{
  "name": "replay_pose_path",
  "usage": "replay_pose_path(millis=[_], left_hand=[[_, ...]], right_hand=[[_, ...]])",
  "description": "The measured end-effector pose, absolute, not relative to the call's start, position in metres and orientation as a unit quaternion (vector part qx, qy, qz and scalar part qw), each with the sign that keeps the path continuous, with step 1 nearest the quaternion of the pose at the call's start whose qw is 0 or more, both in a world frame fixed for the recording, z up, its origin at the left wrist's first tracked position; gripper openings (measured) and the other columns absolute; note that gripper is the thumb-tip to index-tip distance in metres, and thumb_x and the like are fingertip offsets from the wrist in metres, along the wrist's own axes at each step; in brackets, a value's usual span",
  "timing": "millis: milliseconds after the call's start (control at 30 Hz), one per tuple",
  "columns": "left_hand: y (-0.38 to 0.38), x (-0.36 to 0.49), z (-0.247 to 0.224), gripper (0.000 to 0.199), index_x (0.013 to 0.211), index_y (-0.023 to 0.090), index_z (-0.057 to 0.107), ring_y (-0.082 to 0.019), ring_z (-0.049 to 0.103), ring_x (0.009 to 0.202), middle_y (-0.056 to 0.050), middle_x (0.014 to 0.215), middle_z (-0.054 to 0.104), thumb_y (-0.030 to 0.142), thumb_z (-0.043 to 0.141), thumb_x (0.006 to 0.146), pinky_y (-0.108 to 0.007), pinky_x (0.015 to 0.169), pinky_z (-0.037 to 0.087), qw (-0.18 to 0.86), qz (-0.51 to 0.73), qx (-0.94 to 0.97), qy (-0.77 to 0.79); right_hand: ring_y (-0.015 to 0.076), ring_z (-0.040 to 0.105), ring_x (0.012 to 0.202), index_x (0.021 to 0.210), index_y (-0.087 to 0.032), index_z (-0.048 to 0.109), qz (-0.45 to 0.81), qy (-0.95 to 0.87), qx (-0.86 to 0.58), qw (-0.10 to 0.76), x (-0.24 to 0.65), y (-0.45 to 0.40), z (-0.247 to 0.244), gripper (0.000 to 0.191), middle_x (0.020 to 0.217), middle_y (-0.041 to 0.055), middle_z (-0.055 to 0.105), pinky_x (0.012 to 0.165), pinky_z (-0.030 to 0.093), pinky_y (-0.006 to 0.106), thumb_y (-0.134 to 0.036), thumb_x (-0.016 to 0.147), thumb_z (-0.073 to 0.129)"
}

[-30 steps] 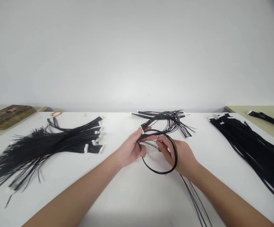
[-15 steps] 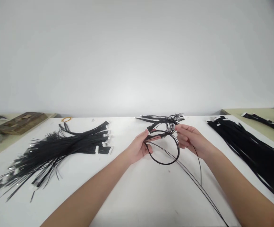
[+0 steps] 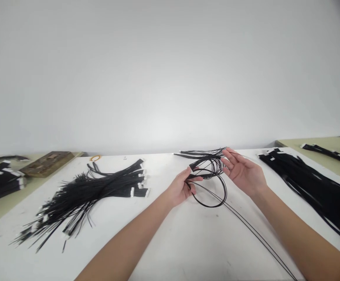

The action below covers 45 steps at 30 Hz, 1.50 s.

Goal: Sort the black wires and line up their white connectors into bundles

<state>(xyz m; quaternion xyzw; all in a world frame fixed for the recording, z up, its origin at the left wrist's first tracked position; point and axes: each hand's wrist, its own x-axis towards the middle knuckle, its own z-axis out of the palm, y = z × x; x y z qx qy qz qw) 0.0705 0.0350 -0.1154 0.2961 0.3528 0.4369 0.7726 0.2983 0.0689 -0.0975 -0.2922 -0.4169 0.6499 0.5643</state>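
Note:
A black wire harness (image 3: 206, 175) is looped above the middle of the table, with one large loop hanging low and long thin wires trailing to the front right. My left hand (image 3: 182, 187) is closed on its near left end, thumb on top. Beside the harness's right side, my right hand (image 3: 243, 171) is open, palm facing inward and fingers spread, the fingertips close to the wires. Whether those fingertips touch any wire I cannot tell. Behind the hands, loose wire ends (image 3: 199, 152) fan out at the back of the table.
Left of centre lies a pile of black wire harnesses (image 3: 99, 183) with white connectors. Another long black bundle (image 3: 305, 187) stretches along the right. An orange ring (image 3: 95, 158) and a brown wooden block (image 3: 48, 164) are at the back left. The white table (image 3: 164, 253) meets a pale wall.
My right hand has gone from a pinch on the wires to open, and the wire that hung beneath it no longer shows there. My left hand keeps its hold. The view has shifted slightly.

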Motion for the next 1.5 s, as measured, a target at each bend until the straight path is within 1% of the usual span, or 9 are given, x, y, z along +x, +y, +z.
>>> replay_pose_path(millis=[67, 167, 267, 467, 600, 667, 900, 1000, 1500], left_hand=[[0.035, 0.070, -0.115, 0.047, 0.114, 0.019, 0.056, -0.007, 0.049, 0.039, -0.004, 0.084, 0.069, 0.051, 0.055, 0.080, -0.023, 0.047, 0.044, 0.772, 0.437, 0.296, 0.355], [0.035, 0.070, -0.116, 0.046, 0.114, 0.019, 0.056, -0.006, 0.048, 0.039, -0.004, 0.082, 0.069, 0.050, 0.054, 0.081, -0.022, 0.046, 0.043, 0.773, 0.436, 0.295, 0.354], [0.035, 0.070, -0.117, 0.045, 0.113, 0.019, 0.056, -0.006, 0.048, 0.039, -0.004, 0.081, 0.069, 0.050, 0.053, 0.082, -0.022, 0.046, 0.043, 0.775, 0.435, 0.294, 0.351], [0.035, 0.069, -0.120, 0.046, 0.113, 0.018, 0.056, -0.006, 0.048, 0.040, -0.005, 0.082, 0.068, 0.051, 0.054, 0.081, -0.022, 0.046, 0.042, 0.775, 0.431, 0.298, 0.354], [0.035, 0.069, -0.121, 0.048, 0.114, 0.018, 0.057, -0.006, 0.047, 0.040, -0.006, 0.083, 0.069, 0.051, 0.054, 0.080, -0.022, 0.047, 0.042, 0.773, 0.431, 0.303, 0.353], [0.035, 0.069, -0.122, 0.048, 0.114, 0.017, 0.057, -0.007, 0.048, 0.040, -0.007, 0.084, 0.069, 0.051, 0.054, 0.080, -0.022, 0.046, 0.042, 0.773, 0.430, 0.306, 0.352], [0.037, 0.069, -0.123, 0.046, 0.111, 0.015, 0.059, -0.008, 0.050, 0.040, -0.008, 0.083, 0.069, 0.049, 0.053, 0.081, -0.023, 0.046, 0.040, 0.780, 0.420, 0.307, 0.348], [0.037, 0.070, -0.123, 0.043, 0.108, 0.014, 0.059, -0.008, 0.049, 0.038, -0.008, 0.080, 0.069, 0.048, 0.051, 0.083, -0.024, 0.046, 0.039, 0.778, 0.422, 0.307, 0.349], [0.036, 0.073, -0.124, 0.035, 0.100, 0.013, 0.059, -0.009, 0.050, 0.036, -0.007, 0.076, 0.067, 0.043, 0.046, 0.087, -0.023, 0.043, 0.034, 0.749, 0.432, 0.357, 0.353]], right_hand=[[0.0153, 0.063, 0.092, 0.105, -0.026, 0.062, 0.645, -0.402, -0.296, 0.578, 0.296, 0.068, -0.098, 0.025, 0.121, 0.0023, 0.057, 0.075, 0.054, 0.030, -0.032, 0.083, 0.054], [0.0097, 0.061, 0.066, 0.097, -0.022, 0.065, 0.611, -0.368, -0.315, 0.626, 0.293, 0.068, -0.099, 0.022, 0.089, 0.0002, 0.062, 0.063, 0.054, 0.024, -0.035, 0.079, 0.063], [0.0041, 0.050, 0.051, 0.093, -0.020, 0.066, 0.577, -0.350, -0.315, 0.667, 0.291, 0.069, -0.101, 0.023, 0.068, -0.0049, 0.051, 0.054, 0.051, 0.018, -0.036, 0.076, 0.067], [0.0084, 0.059, 0.076, 0.091, -0.019, 0.067, 0.558, -0.317, -0.307, 0.703, 0.291, 0.071, -0.095, 0.030, 0.080, -0.0020, 0.056, 0.077, 0.054, 0.023, -0.043, 0.071, 0.070], [0.0045, 0.047, 0.050, 0.103, -0.023, 0.065, 0.552, -0.338, -0.320, 0.692, 0.291, 0.067, -0.091, 0.035, 0.062, -0.0052, 0.051, 0.050, 0.047, 0.019, -0.033, 0.070, 0.073], [0.0044, 0.039, 0.044, 0.095, -0.021, 0.067, 0.517, -0.379, -0.336, 0.690, 0.289, 0.063, -0.091, 0.027, 0.055, -0.0055, 0.048, 0.042, 0.038, 0.020, -0.033, 0.071, 0.072], [0.0096, 0.040, 0.052, 0.069, -0.019, 0.070, 0.277, -0.616, -0.422, 0.605, 0.278, 0.042, -0.094, 0.013, 0.055, -0.0008, 0.049, 0.048, 0.033, 0.025, -0.032, 0.072, 0.069], [0.0092, 0.034, 0.049, 0.068, -0.021, 0.070, 0.190, -0.698, -0.415, 0.552, 0.274, 0.037, -0.095, 0.012, 0.050, -0.0028, 0.040, 0.047, 0.028, 0.026, -0.030, 0.075, 0.065], [0.0079, 0.029, 0.047, 0.057, -0.018, 0.059, 0.144, -0.695, -0.438, 0.552, 0.273, 0.037, -0.094, 0.014, 0.050, -0.0046, 0.030, 0.044, 0.025, 0.024, -0.019, 0.071, 0.061]])
